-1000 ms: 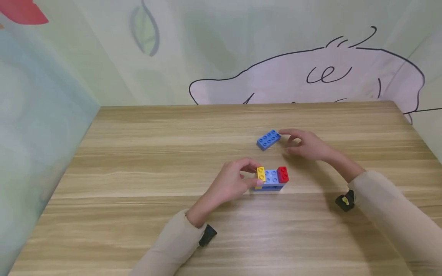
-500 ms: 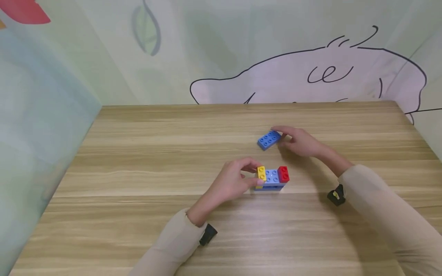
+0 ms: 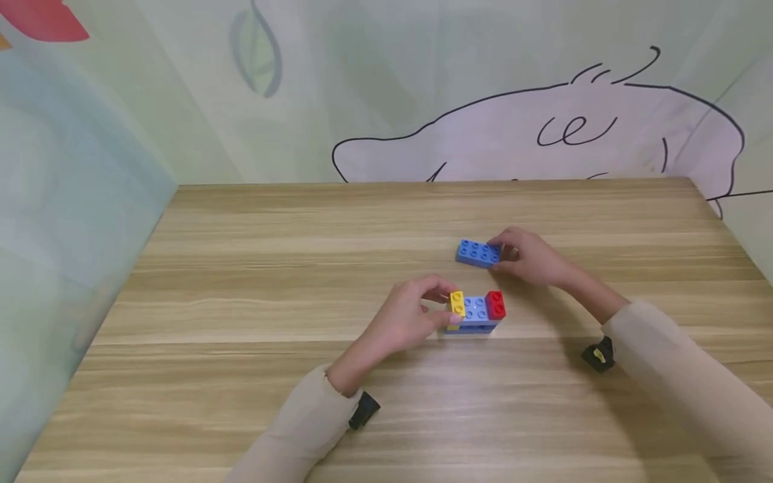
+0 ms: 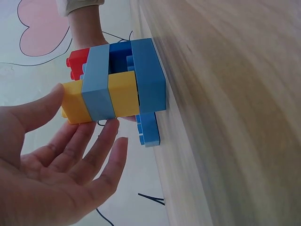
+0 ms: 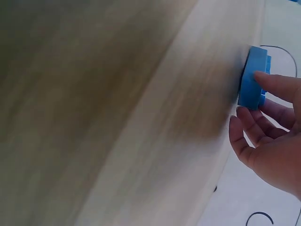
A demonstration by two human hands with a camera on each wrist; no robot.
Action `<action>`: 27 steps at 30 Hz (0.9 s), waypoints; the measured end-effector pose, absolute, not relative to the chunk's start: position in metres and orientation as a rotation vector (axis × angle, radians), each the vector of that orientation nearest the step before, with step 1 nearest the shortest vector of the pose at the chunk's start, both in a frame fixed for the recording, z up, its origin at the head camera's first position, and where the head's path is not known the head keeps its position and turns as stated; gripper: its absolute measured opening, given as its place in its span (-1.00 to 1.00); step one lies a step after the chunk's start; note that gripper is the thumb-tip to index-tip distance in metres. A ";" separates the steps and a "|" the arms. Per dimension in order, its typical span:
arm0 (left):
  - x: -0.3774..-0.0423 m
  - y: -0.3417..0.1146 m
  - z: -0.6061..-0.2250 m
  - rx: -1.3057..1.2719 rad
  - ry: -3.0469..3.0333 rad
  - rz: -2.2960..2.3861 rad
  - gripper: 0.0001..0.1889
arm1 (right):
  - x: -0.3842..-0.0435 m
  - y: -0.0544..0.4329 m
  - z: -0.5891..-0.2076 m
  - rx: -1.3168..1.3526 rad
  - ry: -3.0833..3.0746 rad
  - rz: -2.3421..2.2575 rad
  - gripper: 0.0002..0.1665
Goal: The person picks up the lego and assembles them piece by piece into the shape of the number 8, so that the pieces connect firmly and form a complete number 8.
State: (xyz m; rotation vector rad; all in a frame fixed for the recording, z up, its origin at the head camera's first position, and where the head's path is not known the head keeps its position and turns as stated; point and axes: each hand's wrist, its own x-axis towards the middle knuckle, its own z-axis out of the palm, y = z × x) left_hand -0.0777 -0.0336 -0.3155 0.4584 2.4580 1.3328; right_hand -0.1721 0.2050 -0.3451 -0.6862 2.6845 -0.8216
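A small stack of toy building bricks stands on the table, with a light blue brick (image 3: 475,308) above a blue base brick (image 4: 149,75). On its top sit a yellow brick (image 3: 457,304) at the left end and a red brick (image 3: 496,305) at the right end. Another yellow brick (image 4: 124,94) shows between the layers. My left hand (image 3: 406,315) holds the stack's yellow end between thumb and fingers. Behind the stack, my right hand (image 3: 534,258) pinches the right end of a loose blue eight-stud brick (image 3: 477,253). From the right wrist, the thumb is seen pressing this blue brick's side.
The wood-grain table (image 3: 272,268) reaches back to a printed cloth wall (image 3: 392,87) with cartoon drawings. Another printed wall (image 3: 60,201) borders the left side. Dark devices sit at both sleeve cuffs, one being a black clip (image 3: 364,410).
My right hand has reached the loose blue brick, taken it between thumb and fingers, turned it and drawn it slightly nearer. My left hand and the stack stay in place.
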 end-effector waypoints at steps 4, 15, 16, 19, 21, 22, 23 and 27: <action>-0.078 -0.033 -0.316 0.459 2.464 1.327 -0.67 | -0.163 0.211 -0.337 -0.729 2.708 -0.858 -0.59; -0.077 -0.034 -0.316 0.468 2.456 1.346 -0.68 | -0.128 0.220 -0.287 -0.948 2.713 -1.006 -0.60; -0.077 -0.034 -0.316 0.467 2.455 1.347 -0.68 | -0.124 0.220 -0.283 -0.973 2.703 -1.005 -0.60; -0.077 -0.034 -0.317 0.467 2.451 1.355 -0.69 | -0.113 0.220 -0.275 -1.027 2.679 -0.987 -0.60; -0.077 -0.034 -0.317 0.470 2.453 1.354 -0.69 | -0.107 0.218 -0.273 -1.063 2.672 -0.966 -0.59; -0.077 -0.034 -0.317 0.472 2.454 1.352 -0.68 | -0.104 0.217 -0.273 -1.081 2.671 -0.957 -0.59; -0.077 -0.034 -0.318 0.474 2.456 1.350 -0.68 | -0.102 0.216 -0.274 -1.095 2.669 -0.950 -0.58; -0.077 -0.034 -0.318 0.472 2.455 1.347 -0.65 | -0.094 0.210 -0.280 -1.138 2.640 -0.966 -0.55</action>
